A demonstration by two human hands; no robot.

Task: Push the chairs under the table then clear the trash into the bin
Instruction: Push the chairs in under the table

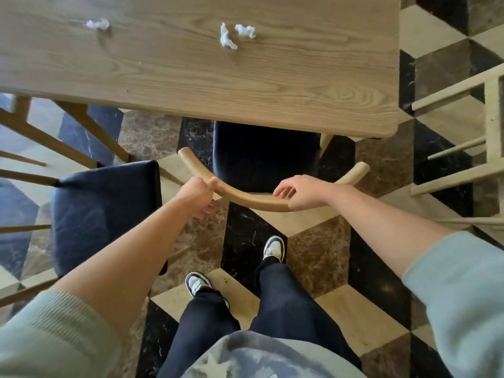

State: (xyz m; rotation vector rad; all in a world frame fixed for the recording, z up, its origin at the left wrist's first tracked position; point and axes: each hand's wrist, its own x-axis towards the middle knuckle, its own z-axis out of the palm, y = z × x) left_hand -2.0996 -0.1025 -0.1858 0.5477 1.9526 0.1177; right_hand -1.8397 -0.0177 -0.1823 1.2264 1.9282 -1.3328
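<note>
Seen from above, a person stands at the near edge of a wooden counter (191, 85) with both arms stretched forward to a chair. The chair's curved wooden backrest (245, 197) runs between the 2 hands, and its dark padded seat (264, 156) sits partly beneath the counter edge, the front part hidden under the top.

The left hand (199, 195) is closed around the backrest left of its middle, thumb over the top and fingers curled underneath. The right hand (297, 193) rests on the backrest right of its middle; its fingers (283, 190) are loosely spread and point left along the rail, so it looks only half closed, and I cannot tell how firmly it grips.

A second chair (106, 214) with the same dark seat stands to the left, pulled well out from the counter, its wooden frame reaching toward the left edge. Part of a third, pale wooden chair frame (474, 126) shows at the right.

On the counter lie 3 crumpled white tissues: 1 (98, 24) at the far left, and 2 close together near the middle, 1 (226, 38) just beside the other (245, 30).

The floor (321, 255) is patterned in black, brown and cream tiles. The person's 2 sneakers (272, 248) are planted just behind the chair.
</note>
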